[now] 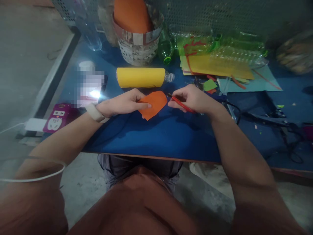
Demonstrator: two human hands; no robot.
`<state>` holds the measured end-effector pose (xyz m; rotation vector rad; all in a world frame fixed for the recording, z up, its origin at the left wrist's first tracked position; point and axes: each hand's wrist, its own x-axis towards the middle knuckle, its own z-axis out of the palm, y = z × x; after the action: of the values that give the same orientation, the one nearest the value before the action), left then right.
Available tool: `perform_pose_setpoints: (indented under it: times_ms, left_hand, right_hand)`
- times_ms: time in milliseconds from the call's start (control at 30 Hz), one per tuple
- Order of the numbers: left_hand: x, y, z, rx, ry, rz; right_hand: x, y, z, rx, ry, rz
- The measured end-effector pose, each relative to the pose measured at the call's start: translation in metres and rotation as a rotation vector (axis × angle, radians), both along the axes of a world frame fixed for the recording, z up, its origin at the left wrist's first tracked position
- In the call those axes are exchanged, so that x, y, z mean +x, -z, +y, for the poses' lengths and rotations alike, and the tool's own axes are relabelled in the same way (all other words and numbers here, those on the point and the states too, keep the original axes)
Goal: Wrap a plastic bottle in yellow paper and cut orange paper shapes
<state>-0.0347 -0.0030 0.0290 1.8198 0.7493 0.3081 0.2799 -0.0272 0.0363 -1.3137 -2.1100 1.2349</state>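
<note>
An orange piece of paper (154, 103) with a rounded right end is pinched in my left hand (130, 101), the thumb lying on top of it. My right hand (192, 98) is closed on red-handled scissors (181, 104), whose dark tips point left, close to the paper's right edge. Just behind the orange paper, a clear bottle wrapped in yellow paper (140, 77) lies on its side with its neck to the right. Both hands are above the blue table (151, 140).
A woven basket (139, 49) holding something orange stands at the back, beside a green bottle (166, 49). Coloured sheets (220, 67), paper scraps and plastic bottles lie back right. At left are a purple power strip (57, 117) and a bright light. Black cables lie right.
</note>
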Motion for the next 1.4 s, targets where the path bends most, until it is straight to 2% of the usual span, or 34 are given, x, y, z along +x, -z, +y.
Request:
perform_pose_setpoints:
  times_ms: [133, 267, 433, 600, 833, 1133, 1400]
  left_hand:
    - [0.0012, -0.0008, -0.0017, -0.001, -0.057, -0.001]
    - [-0.0001, -0.0005, 0.0001, 0.006, -0.017, 0.018]
    - [-0.0005, -0.0007, 0.0000, 0.017, -0.054, 0.023]
    - [0.0006, -0.0014, -0.0010, -0.027, -0.032, 0.017]
    - [-0.0027, 0.0044, 0.0017, -0.015, -0.069, 0.012]
    - [-0.0029, 0.0036, 0.0015, 0.000, -0.076, 0.003]
    - [-0.0036, 0.0050, 0.0032, 0.021, -0.087, 0.003]
  right_hand:
    - [0.0028, 0.0025, 0.0023, 0.012, 0.025, 0.035]
    - [0.0052, 0.0034, 0.0031, 0.024, -0.002, 0.018]
    - [0.0025, 0.0029, 0.0015, 0.019, 0.027, 0.029]
    - [0.0001, -0.0002, -0.0011, 0.015, 0.012, 0.046]
    - [0.0041, -0.0031, -0.0018, -0.018, -0.005, 0.006]
    - [0.0080, -0.0006, 0.0010, 0.075, -0.023, -0.039]
    - [0.0091, -0.0062, 0.0010, 0.079, -0.012, -0.051]
